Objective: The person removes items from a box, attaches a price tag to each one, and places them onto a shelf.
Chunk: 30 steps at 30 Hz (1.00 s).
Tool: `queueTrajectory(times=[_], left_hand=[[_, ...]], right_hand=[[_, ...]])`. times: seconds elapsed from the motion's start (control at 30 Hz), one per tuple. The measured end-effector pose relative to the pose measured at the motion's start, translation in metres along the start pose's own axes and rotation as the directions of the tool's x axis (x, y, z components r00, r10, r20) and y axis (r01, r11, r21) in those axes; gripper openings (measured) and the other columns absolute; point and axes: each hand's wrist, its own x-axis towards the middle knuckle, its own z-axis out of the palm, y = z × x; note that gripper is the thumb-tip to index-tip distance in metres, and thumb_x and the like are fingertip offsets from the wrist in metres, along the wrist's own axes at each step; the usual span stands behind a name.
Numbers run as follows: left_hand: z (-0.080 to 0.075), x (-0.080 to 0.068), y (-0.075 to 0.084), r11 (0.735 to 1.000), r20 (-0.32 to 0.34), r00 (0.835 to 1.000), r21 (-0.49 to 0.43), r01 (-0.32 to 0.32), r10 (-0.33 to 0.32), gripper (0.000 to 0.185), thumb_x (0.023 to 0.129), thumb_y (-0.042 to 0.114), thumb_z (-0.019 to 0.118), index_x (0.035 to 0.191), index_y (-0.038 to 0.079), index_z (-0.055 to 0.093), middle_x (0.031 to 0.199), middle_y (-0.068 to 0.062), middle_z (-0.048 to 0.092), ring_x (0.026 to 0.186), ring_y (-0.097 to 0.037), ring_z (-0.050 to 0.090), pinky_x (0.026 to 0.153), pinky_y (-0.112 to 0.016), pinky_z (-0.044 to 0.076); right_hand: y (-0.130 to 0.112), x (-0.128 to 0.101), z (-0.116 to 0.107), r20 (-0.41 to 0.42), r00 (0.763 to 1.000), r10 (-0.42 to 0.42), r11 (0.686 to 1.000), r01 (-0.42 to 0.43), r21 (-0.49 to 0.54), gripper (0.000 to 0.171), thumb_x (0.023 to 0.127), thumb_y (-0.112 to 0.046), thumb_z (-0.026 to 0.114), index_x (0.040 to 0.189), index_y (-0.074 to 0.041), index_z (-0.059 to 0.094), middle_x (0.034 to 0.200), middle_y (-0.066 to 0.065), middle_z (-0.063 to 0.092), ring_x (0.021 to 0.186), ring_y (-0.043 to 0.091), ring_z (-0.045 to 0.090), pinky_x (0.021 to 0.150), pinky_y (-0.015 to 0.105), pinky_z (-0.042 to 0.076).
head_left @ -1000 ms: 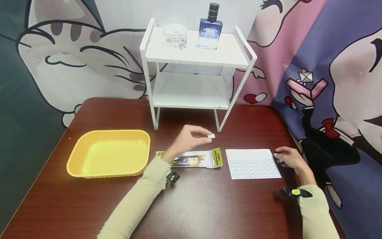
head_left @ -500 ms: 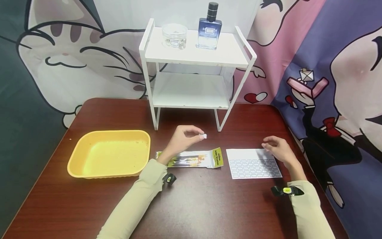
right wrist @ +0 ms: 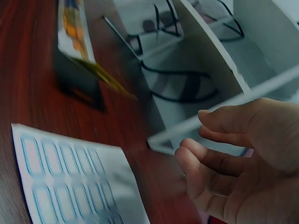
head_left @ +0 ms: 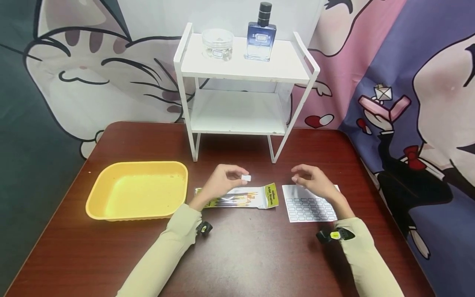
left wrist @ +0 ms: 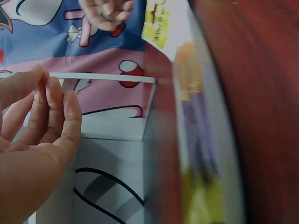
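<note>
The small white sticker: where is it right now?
In the head view, the small white sticker is pinched in the left hand, above the brush packet, left of the right hand and the label sheet.

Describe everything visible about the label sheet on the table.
The label sheet is a white paper rectangle printed with rows of small blue-outlined labels; its far strip looks blank. It lies flat on the dark red-brown table, just right of the brush pack and apart from it. The right hand hovers over its far edge with fingers loosely curled; whether it touches the sheet cannot be told. The right forearm hides the sheet's right part.
</note>
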Motion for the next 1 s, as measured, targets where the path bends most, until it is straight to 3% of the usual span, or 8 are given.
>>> queueTrajectory(times=[0.23, 0.37, 0.47, 0.7, 0.87, 1.0], left_hand=[[0.001, -0.012, -0.019, 0.996, -0.024, 1.0, 0.09, -0.016, 0.018, 0.019, 0.074, 0.002, 0.072, 0.093, 0.005, 0.071, 0.079, -0.007, 0.065, 0.07, -0.012, 0.058, 0.066, -0.023, 0.052], [0.004, -0.015, -0.03, 0.992, -0.02, 1.0, 0.126, -0.02, 0.023, 0.019, 0.073, 0.0, 0.072, 0.092, 0.003, 0.07, 0.077, -0.008, 0.065, 0.068, -0.011, 0.058, 0.065, -0.023, 0.052], [0.005, -0.017, -0.035, 0.99, -0.004, 1.0, 0.137, -0.026, 0.027, 0.019, 0.073, -0.001, 0.072, 0.092, 0.001, 0.07, 0.077, -0.009, 0.065, 0.069, -0.012, 0.058, 0.065, -0.024, 0.052], [0.0, -0.022, -0.041, 0.99, -0.028, 1.0, 0.142, -0.001, 0.005, 0.019, 0.071, -0.002, 0.072, 0.09, 0.001, 0.069, 0.076, -0.009, 0.064, 0.069, -0.013, 0.059, 0.065, -0.024, 0.052], [-0.004, -0.023, -0.036, 0.988, -0.018, 1.0, 0.156, 0.005, -0.002, 0.019, 0.071, -0.003, 0.072, 0.089, 0.0, 0.068, 0.073, -0.006, 0.062, 0.068, -0.012, 0.056, 0.064, -0.024, 0.051], [-0.003, -0.023, -0.035, 0.985, 0.015, 1.0, 0.172, 0.019, -0.022, 0.019, 0.071, -0.001, 0.074, 0.089, 0.0, 0.068, 0.075, -0.006, 0.062, 0.07, -0.013, 0.056, 0.064, -0.023, 0.051]], right_hand=[[-0.011, 0.013, 0.033, -0.009, 0.989, -0.149, 0.988, 0.149, -0.044, 0.027, 0.082, -0.007, 0.066, 0.109, -0.008, 0.062, 0.088, 0.008, 0.067, 0.08, 0.019, 0.064, 0.072, 0.033, 0.053], [-0.016, 0.015, 0.052, -0.013, 0.955, -0.296, 0.94, 0.289, -0.183, 0.036, 0.079, -0.008, 0.07, 0.114, -0.008, 0.062, 0.101, 0.008, 0.068, 0.095, 0.022, 0.06, 0.084, 0.041, 0.047], [-0.016, 0.014, 0.067, -0.013, 0.933, -0.36, 0.897, 0.342, -0.281, 0.039, 0.077, -0.01, 0.072, 0.115, -0.01, 0.062, 0.109, 0.005, 0.066, 0.104, 0.023, 0.054, 0.087, 0.043, 0.04], [-0.019, 0.014, 0.091, 0.07, 0.917, -0.393, 0.832, 0.387, -0.397, 0.045, 0.079, -0.025, 0.071, 0.122, -0.018, 0.059, 0.118, -0.001, 0.06, 0.112, 0.018, 0.047, 0.084, 0.041, 0.031], [-0.013, 0.011, 0.1, 0.155, 0.927, -0.342, 0.83, 0.375, -0.412, 0.05, 0.083, -0.033, 0.066, 0.13, -0.023, 0.053, 0.125, 0.001, 0.055, 0.117, 0.018, 0.043, 0.086, 0.041, 0.03], [-0.01, 0.009, 0.104, 0.161, 0.934, -0.319, 0.832, 0.358, -0.424, 0.054, 0.083, -0.036, 0.066, 0.133, -0.025, 0.049, 0.125, 0.002, 0.052, 0.116, 0.019, 0.043, 0.084, 0.04, 0.032]])
